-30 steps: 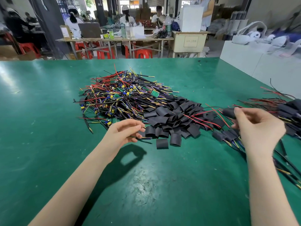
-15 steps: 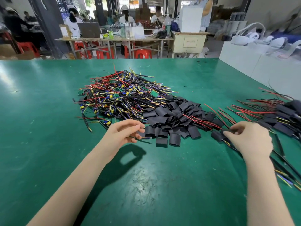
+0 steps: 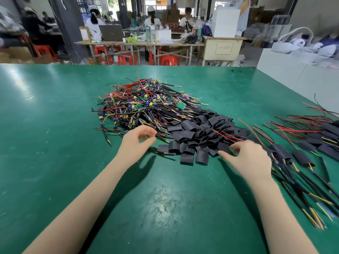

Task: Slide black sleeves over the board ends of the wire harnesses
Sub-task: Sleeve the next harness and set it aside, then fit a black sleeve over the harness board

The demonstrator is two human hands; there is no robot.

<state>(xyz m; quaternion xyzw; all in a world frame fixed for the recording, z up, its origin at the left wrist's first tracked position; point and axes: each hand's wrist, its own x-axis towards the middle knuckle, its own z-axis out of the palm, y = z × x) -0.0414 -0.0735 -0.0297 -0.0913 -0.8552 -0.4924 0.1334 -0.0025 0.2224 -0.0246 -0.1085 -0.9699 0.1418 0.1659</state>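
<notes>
A tangled heap of wire harnesses [image 3: 146,105] with small green boards lies in the middle of the green table [image 3: 55,143]. A pile of loose black sleeves [image 3: 200,136] spreads from its near right side. Sleeved harnesses [image 3: 300,156] lie in a row at the right. My left hand [image 3: 136,143] hovers at the near edge of the heap, fingers loosely curled, thumb and forefinger almost meeting, with nothing visible in it. My right hand [image 3: 247,158] reaches into the near right edge of the sleeve pile, its straight fingers and thumb touching the sleeves.
One black wire [image 3: 165,153] lies on the table just below my left hand. White boxes [image 3: 297,77] stand past the table's right edge. Beyond the far edge are worktables, red stools and seated people.
My right hand held a sleeved harness, lowered it onto the row at the right, let go and moved left to the sleeve pile. My left hand barely moved.
</notes>
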